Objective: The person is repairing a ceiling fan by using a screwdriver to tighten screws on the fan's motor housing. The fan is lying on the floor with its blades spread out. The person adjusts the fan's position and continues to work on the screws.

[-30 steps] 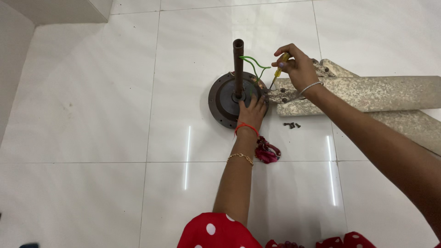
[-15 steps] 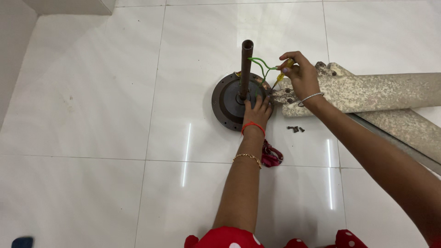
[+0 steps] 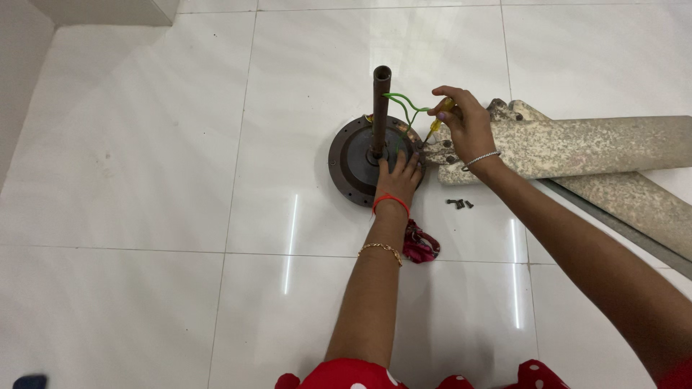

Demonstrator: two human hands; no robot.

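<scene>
A dark round ceiling fan motor [image 3: 353, 162] lies on the white tile floor, its brown rod [image 3: 380, 108] standing upright with green wires [image 3: 401, 108] curling from it. My left hand [image 3: 398, 175] presses flat on the motor's right side. My right hand [image 3: 465, 126] grips a yellow-handled screwdriver [image 3: 438, 121], tip pointing down at the motor's right rim, where a dusty beige fan blade [image 3: 577, 146] meets it.
A second fan blade [image 3: 627, 202] lies behind the first at the right. Small dark screws [image 3: 459, 204] sit on the floor beside my right wrist. A dark red cloth piece [image 3: 420, 243] lies under my left forearm. A wall corner [image 3: 108, 11] is at top left.
The view has shifted slightly. Both hands stay on the motor, the right hand keeping the screwdriver at the rim.
</scene>
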